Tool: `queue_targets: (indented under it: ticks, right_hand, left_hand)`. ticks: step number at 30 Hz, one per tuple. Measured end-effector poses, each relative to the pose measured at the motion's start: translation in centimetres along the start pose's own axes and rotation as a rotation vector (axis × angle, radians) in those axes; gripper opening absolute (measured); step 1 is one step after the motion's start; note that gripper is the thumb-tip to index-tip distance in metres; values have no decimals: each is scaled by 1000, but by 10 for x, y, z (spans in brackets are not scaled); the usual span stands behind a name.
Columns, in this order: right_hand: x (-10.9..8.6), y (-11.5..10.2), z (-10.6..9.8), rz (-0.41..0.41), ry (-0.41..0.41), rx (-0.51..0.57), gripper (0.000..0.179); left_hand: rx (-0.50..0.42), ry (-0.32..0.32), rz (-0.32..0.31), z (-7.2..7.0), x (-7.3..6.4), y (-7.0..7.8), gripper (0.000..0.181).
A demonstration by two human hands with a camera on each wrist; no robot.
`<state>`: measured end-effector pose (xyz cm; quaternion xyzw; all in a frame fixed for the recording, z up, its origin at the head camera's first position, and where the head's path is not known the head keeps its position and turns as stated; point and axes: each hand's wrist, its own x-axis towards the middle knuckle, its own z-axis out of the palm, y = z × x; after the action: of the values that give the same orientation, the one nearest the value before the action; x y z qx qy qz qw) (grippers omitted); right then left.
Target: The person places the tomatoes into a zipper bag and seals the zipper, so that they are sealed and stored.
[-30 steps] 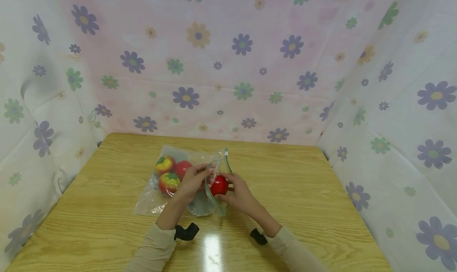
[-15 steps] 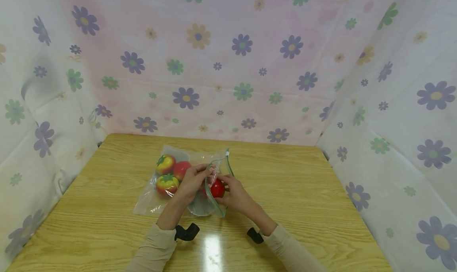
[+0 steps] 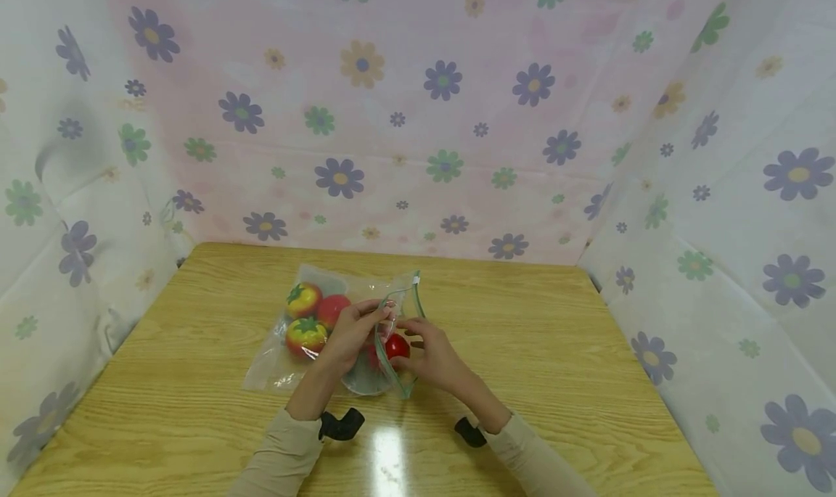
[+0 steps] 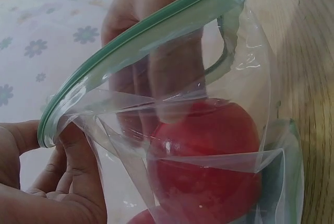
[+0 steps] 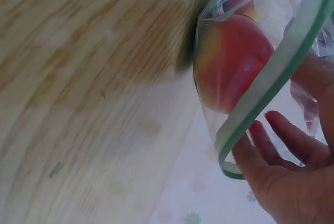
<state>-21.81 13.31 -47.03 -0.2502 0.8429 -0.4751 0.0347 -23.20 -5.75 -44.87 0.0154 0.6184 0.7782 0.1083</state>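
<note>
A clear zip bag (image 3: pixel 264 372) with a green zip edge lies on the table, its mouth facing right. My left hand (image 3: pixel 351 331) pinches the upper lip of that mouth. In the left wrist view the lip's green strip (image 4: pixel 141 25) runs up from the left fingers. A shiny red round fruit (image 3: pixel 398 346) sits just inside the mouth. My right hand (image 3: pixel 436 353) reaches in at the mouth, fingers spread loosely beside the fruit. Deeper in the bag are two red-and-yellow fruits (image 3: pixel 305 337) with green leafy tops and another red fruit (image 3: pixel 333 310).
The wooden table (image 3: pixel 542 359) extends around the bag. A flower-patterned cloth (image 3: pixel 405 141) hangs behind it and along both sides. Black wrist pieces (image 3: pixel 342 424) sit at the sleeve cuffs.
The red fruit has moved left and slightly down, further into the bag's mouth, with the right hand following and its fingers loosening. The left hand keeps its hold on the lip.
</note>
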Motion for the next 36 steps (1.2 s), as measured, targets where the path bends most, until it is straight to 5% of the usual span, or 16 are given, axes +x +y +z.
queue_targets:
  ticks: [8, 13, 17, 22, 26, 36]
  right_hand:
    - [-2, 11, -4, -181, 260, 122, 35]
    - [-1, 15, -12, -188, 397, 178, 27]
    - [3, 21, -22, -174, 457, 193, 29]
    - [9, 34, -35, -176, 391, 145, 45]
    - [12, 41, -45, -195, 296, 105, 53]
    - [8, 39, -73, -214, 88, 88, 20]
  left_hand:
    - [-4, -17, -5, -1, -1, 0, 33]
    - [0, -37, -21, -2, -1, -1, 34]
    - [55, -124, -2, -5, -1, -3, 35]
    - [141, -296, 30, -8, -3, -3, 35]
    - [207, -376, 42, -8, -6, 0, 35]
    - [259, -492, 54, -13, -7, 9, 35]
